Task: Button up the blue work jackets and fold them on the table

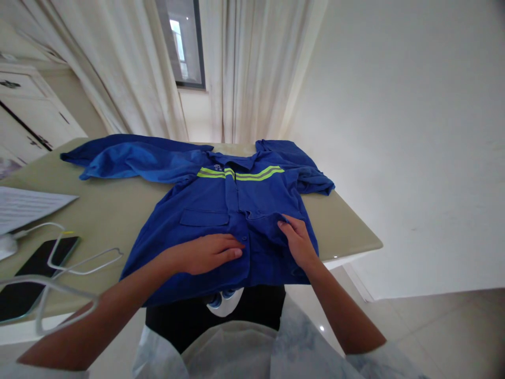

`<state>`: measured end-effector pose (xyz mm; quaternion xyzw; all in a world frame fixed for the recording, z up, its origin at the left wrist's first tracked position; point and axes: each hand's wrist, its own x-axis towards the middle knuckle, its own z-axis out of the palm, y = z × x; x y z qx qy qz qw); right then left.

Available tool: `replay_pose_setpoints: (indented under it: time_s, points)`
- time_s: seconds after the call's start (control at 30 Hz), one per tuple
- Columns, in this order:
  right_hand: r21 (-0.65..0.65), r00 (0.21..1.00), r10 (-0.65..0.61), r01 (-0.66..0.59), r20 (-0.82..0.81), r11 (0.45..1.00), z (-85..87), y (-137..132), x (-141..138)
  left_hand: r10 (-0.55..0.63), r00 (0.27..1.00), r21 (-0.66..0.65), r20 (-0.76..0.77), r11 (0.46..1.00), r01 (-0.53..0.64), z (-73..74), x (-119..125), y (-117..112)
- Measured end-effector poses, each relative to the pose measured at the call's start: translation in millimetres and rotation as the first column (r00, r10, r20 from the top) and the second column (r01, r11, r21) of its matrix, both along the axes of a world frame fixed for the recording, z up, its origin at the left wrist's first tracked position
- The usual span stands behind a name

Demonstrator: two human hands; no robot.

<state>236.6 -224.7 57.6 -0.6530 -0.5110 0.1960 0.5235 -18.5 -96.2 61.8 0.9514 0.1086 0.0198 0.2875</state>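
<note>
Item: blue work shirt [236, 210], spread front-up on our beige table [118, 210]
Axis: collar away from us, hem at the near edge
Left hand [209, 253]: flat on placket, fingers together
Right hand [298, 242]: fingers pinching a fabric fold
Surface: phone [31, 268], white cable [84, 263], papers [27, 205]
Room: curtains [244, 68], white wall [394, 131]

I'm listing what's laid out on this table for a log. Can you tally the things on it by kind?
Blue work shirt: 1
Phone: 1
White cable: 1
Sheet of paper: 1
Total: 4 on the table
Both the left hand and the right hand rest on the shirt.
</note>
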Motion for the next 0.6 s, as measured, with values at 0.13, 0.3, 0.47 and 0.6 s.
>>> replay_pose_setpoints:
  time_s: [0.13,0.3,0.47,0.6]
  points:
    - [-0.045,0.989,0.007,-0.014,-0.149,0.999,-12.7,2.0,-7.9,0.029,1.000,0.136,0.001,0.990,-0.029,-7.8,17.9,25.4]
    - [-0.063,0.986,0.074,-0.085,-0.151,0.994,-11.3,-5.2,-11.4,-0.007,1.000,0.317,0.002,0.949,0.006,-37.8,36.3,30.2]
    - [-0.067,0.917,-0.002,0.031,0.400,0.997,12.2,-19.7,0.1,0.005,0.992,0.395,0.125,0.917,-0.055,-54.5,33.2,16.9]
    - [-0.147,0.599,0.099,0.032,0.795,0.989,29.6,-10.6,-13.3,-0.012,0.992,0.430,0.129,0.902,-0.045,-59.2,36.8,9.5]
